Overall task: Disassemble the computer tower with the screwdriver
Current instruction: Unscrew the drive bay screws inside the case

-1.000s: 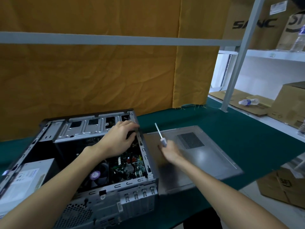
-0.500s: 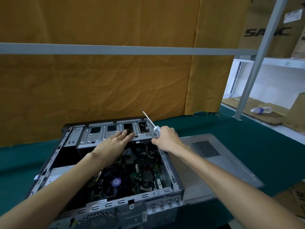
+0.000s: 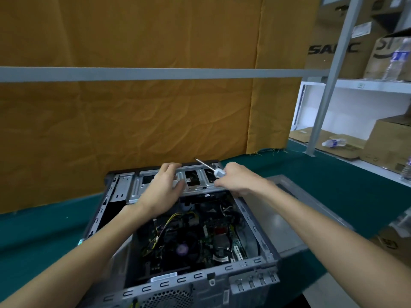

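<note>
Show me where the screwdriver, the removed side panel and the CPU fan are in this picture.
screwdriver [image 3: 219, 172]: head view, on the white handle end just above the right hand's fingers.
side panel [image 3: 280, 221]: head view, on its bare flat metal right of the tower.
CPU fan [image 3: 182, 249]: head view, on the purple hub label.

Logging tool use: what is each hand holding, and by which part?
Right hand grips the screwdriver by its handle; left hand holds nothing.
</note>
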`<state>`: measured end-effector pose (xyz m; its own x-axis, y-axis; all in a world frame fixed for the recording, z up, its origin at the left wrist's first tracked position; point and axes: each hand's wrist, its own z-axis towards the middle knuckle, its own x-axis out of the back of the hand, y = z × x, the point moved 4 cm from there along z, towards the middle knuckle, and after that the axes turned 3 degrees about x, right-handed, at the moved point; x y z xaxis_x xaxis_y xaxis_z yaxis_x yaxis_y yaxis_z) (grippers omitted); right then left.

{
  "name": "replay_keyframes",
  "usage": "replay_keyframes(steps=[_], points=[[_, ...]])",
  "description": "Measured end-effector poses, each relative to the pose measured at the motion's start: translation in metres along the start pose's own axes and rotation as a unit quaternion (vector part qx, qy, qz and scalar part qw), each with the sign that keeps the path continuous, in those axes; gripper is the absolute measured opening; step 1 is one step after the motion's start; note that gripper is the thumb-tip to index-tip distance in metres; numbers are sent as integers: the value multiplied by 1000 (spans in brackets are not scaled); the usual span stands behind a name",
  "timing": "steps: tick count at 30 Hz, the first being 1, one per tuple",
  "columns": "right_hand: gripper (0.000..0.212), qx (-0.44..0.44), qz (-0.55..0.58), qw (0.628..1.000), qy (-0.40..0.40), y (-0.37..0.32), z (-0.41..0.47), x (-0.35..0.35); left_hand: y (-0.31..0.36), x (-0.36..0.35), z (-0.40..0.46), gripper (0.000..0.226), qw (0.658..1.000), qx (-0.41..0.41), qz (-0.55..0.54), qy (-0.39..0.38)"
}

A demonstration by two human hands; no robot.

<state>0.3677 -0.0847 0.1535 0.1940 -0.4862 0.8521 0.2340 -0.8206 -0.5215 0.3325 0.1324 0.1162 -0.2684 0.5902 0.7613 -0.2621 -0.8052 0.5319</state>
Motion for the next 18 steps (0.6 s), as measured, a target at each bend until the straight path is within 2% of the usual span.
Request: replay_keyframes(steps=[2, 4, 8, 10, 14, 16, 18], points=[[26, 12, 77, 996, -51, -16, 5, 2, -3, 3, 9, 65, 997, -24, 72, -2], [11, 37, 132, 989, -48, -28, 9, 3, -5, 4, 21, 66, 990, -55, 133, 2], [24, 54, 239, 967, 77, -34, 21, 12, -9, 6, 47, 34, 987, -86, 132, 32], [29, 60, 273, 949, 146, -31, 31, 17, -16, 5, 56, 24, 992, -74, 87, 50], [28, 127, 348, 895, 249, -37, 53, 18, -13, -13, 64, 22, 994, -72, -84, 2], [22, 173, 367, 880, 248, -51, 64, 12, -8, -22, 66, 26, 986, -70, -154, -4], [26, 196, 412, 865, 208, -62, 78, 4, -11, -22, 69, 22, 979, -71, -193, 3]])
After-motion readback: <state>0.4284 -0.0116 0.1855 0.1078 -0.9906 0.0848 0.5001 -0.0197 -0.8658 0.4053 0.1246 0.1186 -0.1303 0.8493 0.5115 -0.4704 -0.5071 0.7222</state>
